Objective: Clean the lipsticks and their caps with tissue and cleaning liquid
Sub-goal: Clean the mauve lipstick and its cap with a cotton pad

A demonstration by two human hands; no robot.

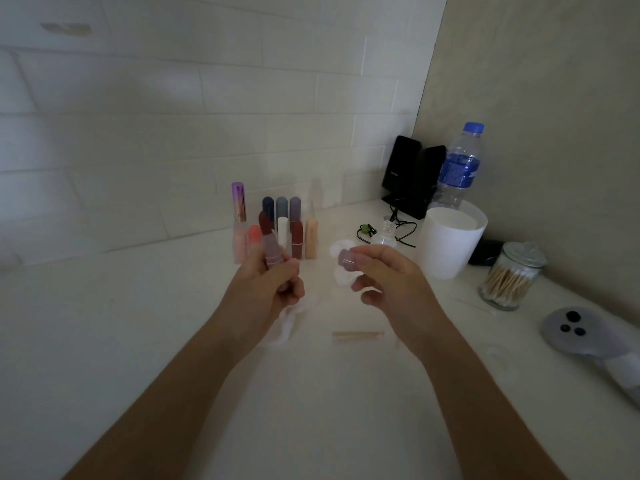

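My left hand (273, 282) grips an open lipstick (268, 237) upright, its dark red bullet exposed above a mauve tube. A crumpled white tissue (289, 325) hangs below that hand. My right hand (384, 275) pinches the mauve cap (346, 259) between thumb and fingers, with a white cotton pad (341, 271) behind it. Several more lipsticks (294, 223) stand in a clear holder against the wall. A small clear bottle of liquid (384, 233) stands uncapped just behind my right hand.
A white cup (450, 244), a water bottle (459, 168), black speakers (408, 174) and a jar of cotton swabs (512, 278) crowd the right corner. A grey controller (581, 330) lies at the right edge. A wooden stick (358, 335) lies on the white counter (138, 341).
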